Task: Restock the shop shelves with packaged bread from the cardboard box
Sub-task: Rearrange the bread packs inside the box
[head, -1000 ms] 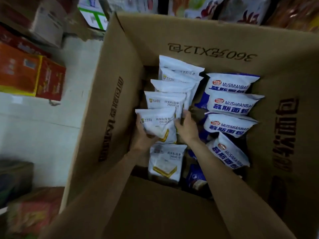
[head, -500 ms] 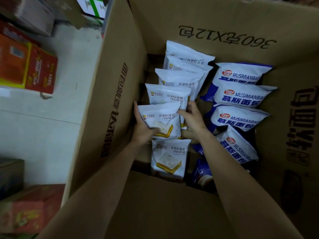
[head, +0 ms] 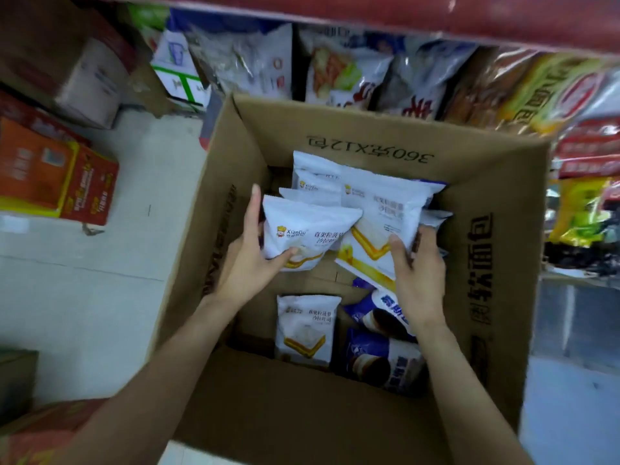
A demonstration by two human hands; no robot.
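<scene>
Both hands grasp packets above the cardboard box [head: 496, 263]. Left hand [head: 250, 263] pinches a white bread packet [head: 302, 229] at its lower left corner, thumb on the printed face, fingers up along its left edge. Right hand [head: 417, 273] grips a second white packet [head: 379, 229] at its lower right corner; that packet overlaps the first one's right edge. Both packets sit raised over the box's open middle, not yet clear of its walls.

Remaining stock, relative to the box: more white packets [head: 312, 176] stand against the far wall, one white packet [head: 305, 330] stands near the near wall, blue packets [head: 382, 360] lie at the near right corner.

Risks, as judgement:
- Corner-only pinch on slick film; a packet could slip out and drop back into the box.
- Soft bread inside; squeezing harder to compensate would likely dent the slices.
- Overlapping packets may snag on each other if the hands part unevenly.
- Upright box flaps are close on both sides; a forearm catching one could tip or drag the box.

Surface and room: box rests on a pale tiled floor [head: 100, 263]. Beyond the far wall, a shelf [head: 369, 25] with a red edge holds crowded snack bags [head: 335, 72], blurred. Left of the box, an orange-red carton [head: 57, 176] and a brown carton [head: 84, 78] sit on the floor. Free shelf space is not discernible.
</scene>
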